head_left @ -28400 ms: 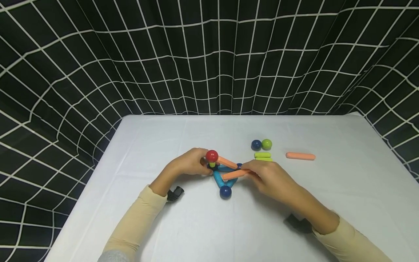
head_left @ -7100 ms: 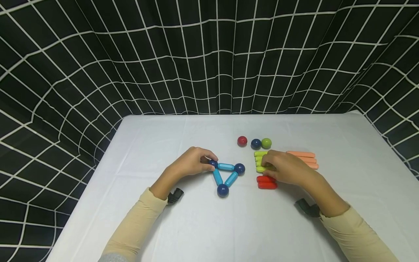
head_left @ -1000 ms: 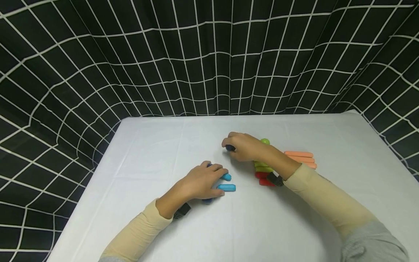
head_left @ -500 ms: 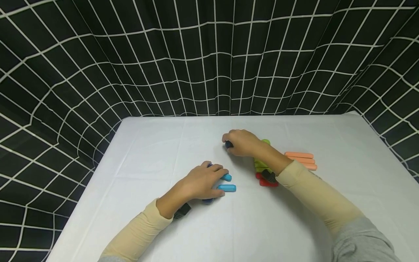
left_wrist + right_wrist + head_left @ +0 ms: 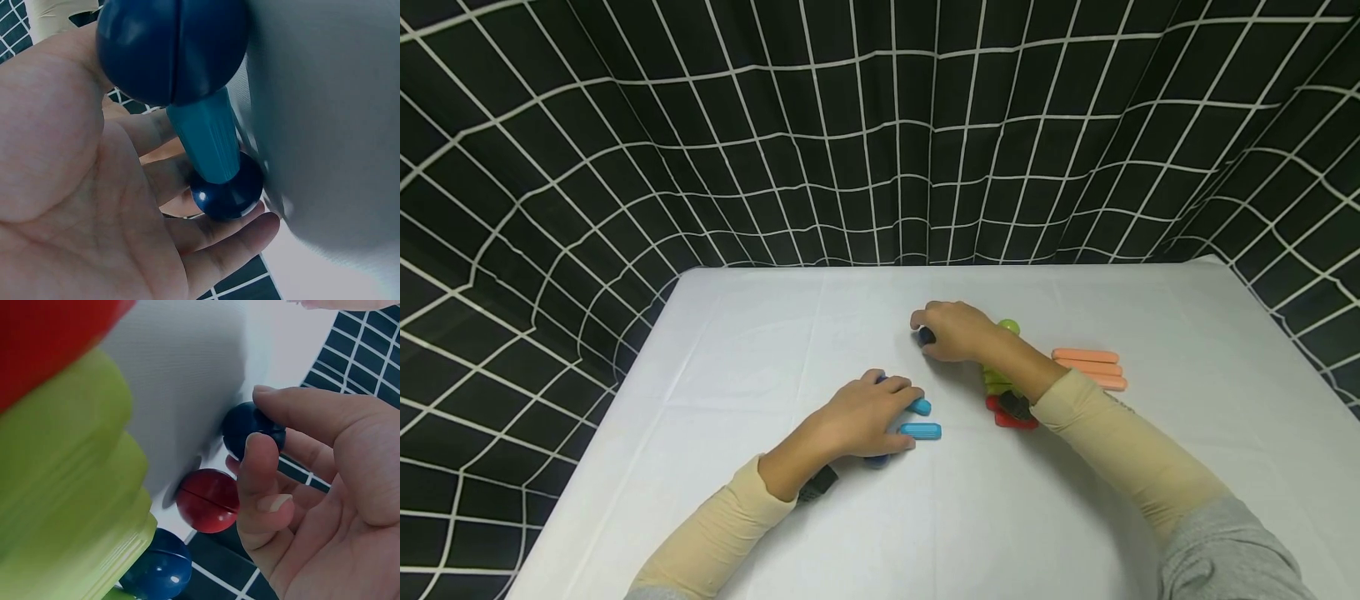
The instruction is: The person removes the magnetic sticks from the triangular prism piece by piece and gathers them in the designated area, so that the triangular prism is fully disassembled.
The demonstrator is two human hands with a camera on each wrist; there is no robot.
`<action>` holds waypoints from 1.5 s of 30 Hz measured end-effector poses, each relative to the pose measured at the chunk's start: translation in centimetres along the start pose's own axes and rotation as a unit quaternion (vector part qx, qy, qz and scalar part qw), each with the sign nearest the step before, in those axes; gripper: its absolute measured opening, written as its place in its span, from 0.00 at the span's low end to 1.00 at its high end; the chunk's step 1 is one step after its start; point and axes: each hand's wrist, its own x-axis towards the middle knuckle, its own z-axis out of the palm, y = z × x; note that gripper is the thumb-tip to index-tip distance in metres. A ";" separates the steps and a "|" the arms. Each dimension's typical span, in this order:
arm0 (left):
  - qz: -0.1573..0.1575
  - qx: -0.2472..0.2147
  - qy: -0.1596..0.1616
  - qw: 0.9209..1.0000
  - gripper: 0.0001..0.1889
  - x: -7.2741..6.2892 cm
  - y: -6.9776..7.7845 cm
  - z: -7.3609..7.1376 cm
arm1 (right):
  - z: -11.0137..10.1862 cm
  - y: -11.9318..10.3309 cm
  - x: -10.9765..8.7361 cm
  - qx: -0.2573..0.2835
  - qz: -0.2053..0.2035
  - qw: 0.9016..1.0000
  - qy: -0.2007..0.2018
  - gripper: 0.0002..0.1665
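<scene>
My left hand [image 5: 861, 417] lies spread over a blue construction, its fingers loosely extended. Close to the palm in the left wrist view, a light-blue rod [image 5: 209, 140] joins a near dark-blue ball [image 5: 169, 50] to a far ball [image 5: 228, 194]. Two light-blue rods stick out from under the hand in the head view, the front one [image 5: 921, 431] with a bare right end. Above the table my right hand [image 5: 958, 329] pinches a dark-blue ball [image 5: 237, 425] between thumb and fingers. Behind those fingers sits a red ball [image 5: 203, 500], hidden in the head view.
Under the right forearm lie green rods [image 5: 996, 381] and red rods [image 5: 1017, 419], partly covered. A green ball [image 5: 1009, 326] stands behind the wrist, near another dark-blue ball [image 5: 162, 569]. Orange rods [image 5: 1086, 367] lie side by side further right. A black gridded curtain [image 5: 880, 150] encloses the white table.
Seven seconds ago the light-blue rods and three balls showed as a whole triangle; now my left hand covers part of it. My right hand has left the rods and barely moves over the last second.
</scene>
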 end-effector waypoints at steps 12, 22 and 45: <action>0.000 0.004 -0.003 1.000 0.33 0.0 0.1 -0.1 | -0.5 0.2 -0.3 -0.002 0.019 1.000 0.006 0.29; 0.001 0.005 0.002 1.000 0.33 -0.1 0.0 0.0 | -0.9 -0.8 -2.2 0.015 0.014 0.999 0.028 0.29; -0.010 0.010 -0.006 1.000 0.36 0.2 0.3 0.0 | 2.5 -3.2 -11.3 0.067 -0.127 0.988 0.048 0.10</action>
